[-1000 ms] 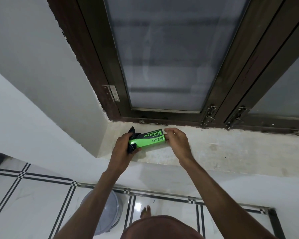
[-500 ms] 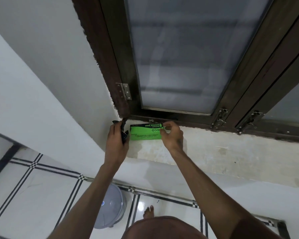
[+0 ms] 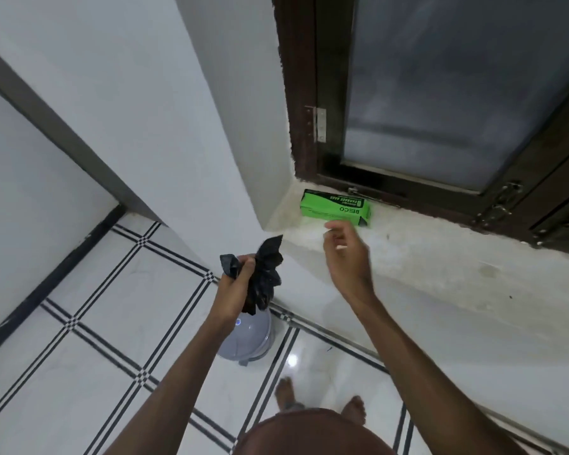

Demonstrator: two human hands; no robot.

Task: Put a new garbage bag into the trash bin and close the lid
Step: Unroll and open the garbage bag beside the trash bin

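My left hand (image 3: 235,284) grips a folded black garbage bag (image 3: 264,274), which hangs crumpled over the fingers. Directly below it on the floor stands the grey trash bin (image 3: 247,339), seen from above with its domed lid shut. My right hand (image 3: 344,249) hovers with loosely curled fingers, holding nothing, just in front of the green garbage-bag box (image 3: 334,207). The box lies on the window sill (image 3: 424,244) against the dark window frame.
A white wall corner (image 3: 237,159) juts out left of the sill. The floor (image 3: 112,323) is glossy white tile with black stripe lines. My bare feet (image 3: 289,394) stand just right of the bin. A dark door frame (image 3: 46,116) runs along the left.
My right hand has let go of the green box, now lying on the sill. My left hand has pulled the black bag free and moved down and left, above the bin.
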